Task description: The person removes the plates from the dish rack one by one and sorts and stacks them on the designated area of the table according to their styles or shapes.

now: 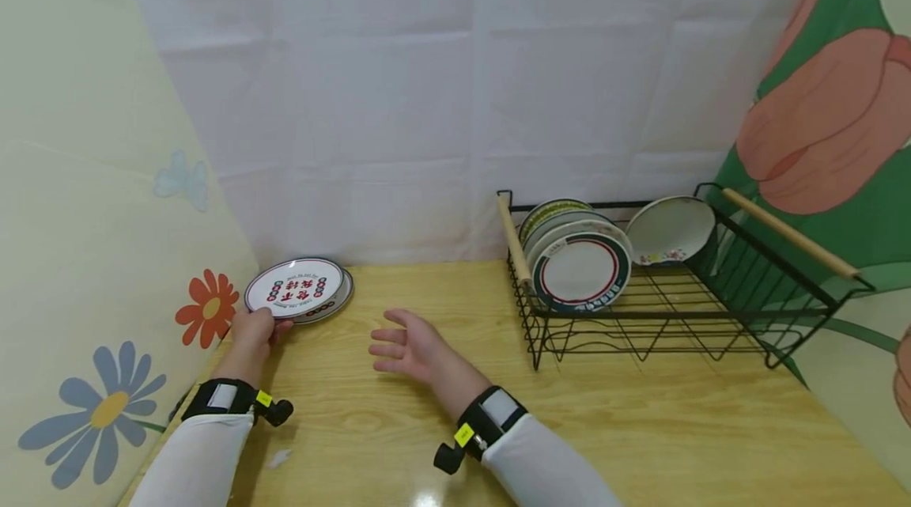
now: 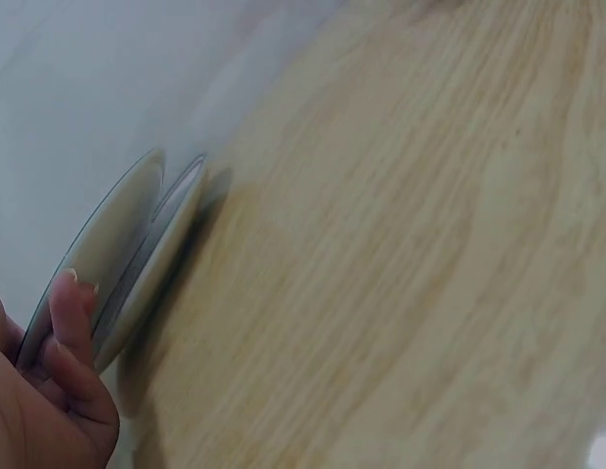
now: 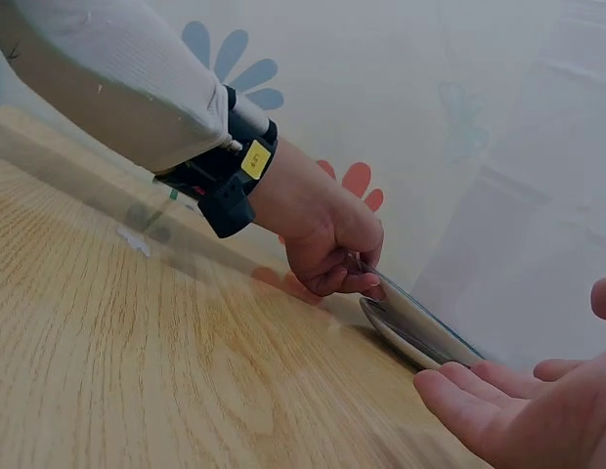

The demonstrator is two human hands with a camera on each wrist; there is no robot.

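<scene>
My left hand point(image 1: 255, 333) pinches the near rim of an oval white plate point(image 1: 295, 285) with red and dark lettering, the thumb on top and fingers curled beneath. That plate is tilted up off a second plate point(image 1: 340, 303), which lies under it on the table. In the left wrist view, a gap shows between the held plate point(image 2: 112, 230) and the lower plate point(image 2: 161, 259), with the fingers at their near end. My right hand point(image 1: 413, 349) hovers over the table to the right of the plates, fingers spread and holding nothing.
A black wire dish rack point(image 1: 683, 315) with wooden handles stands on the right of the wooden table point(image 1: 370, 444). Several plates point(image 1: 580, 270) lean upright at its left end, and a flowered dish point(image 1: 671, 230) leans at its back. A white cloth wall point(image 1: 370, 111) borders the table behind.
</scene>
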